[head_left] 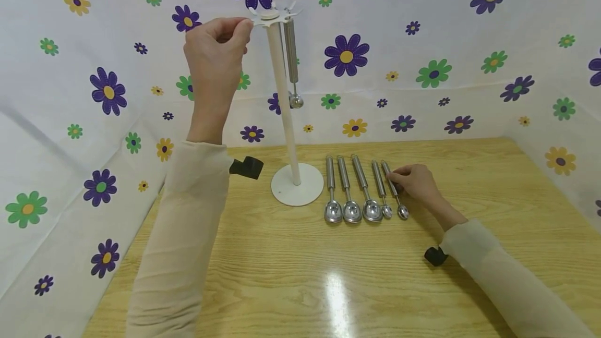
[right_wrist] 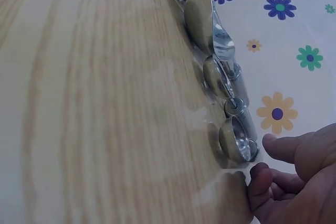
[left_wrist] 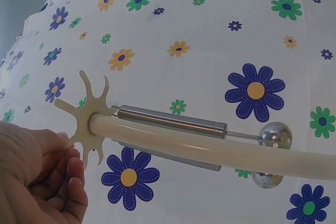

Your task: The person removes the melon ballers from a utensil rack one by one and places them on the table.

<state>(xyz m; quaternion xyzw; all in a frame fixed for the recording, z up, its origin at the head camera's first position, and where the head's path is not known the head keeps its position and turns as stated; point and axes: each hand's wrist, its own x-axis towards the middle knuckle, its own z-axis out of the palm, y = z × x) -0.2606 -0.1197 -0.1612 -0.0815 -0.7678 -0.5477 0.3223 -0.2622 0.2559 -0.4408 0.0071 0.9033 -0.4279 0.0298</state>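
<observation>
My left hand [head_left: 217,48] is raised at the top of a white utensil stand [head_left: 283,93], thumb and forefinger pinching one prong of its hooked top [left_wrist: 89,114]. Two steel scoops hang on the far side of the pole, the nearer scoop [left_wrist: 194,126] partly covering the other. On the table lies a row of steel utensils, bowls toward me: three larger scoops [head_left: 351,212] and two small melon ballers. My right hand [head_left: 418,184] is low at the right end, fingertips pinching the handle of the outermost melon baller [head_left: 402,212]. Beside it lies the other melon baller [head_left: 379,179].
The stand's round white base [head_left: 281,192] rests on the wooden table [head_left: 263,265], left of the row. A white cloth [head_left: 422,9] with printed flowers rises behind and along both sides.
</observation>
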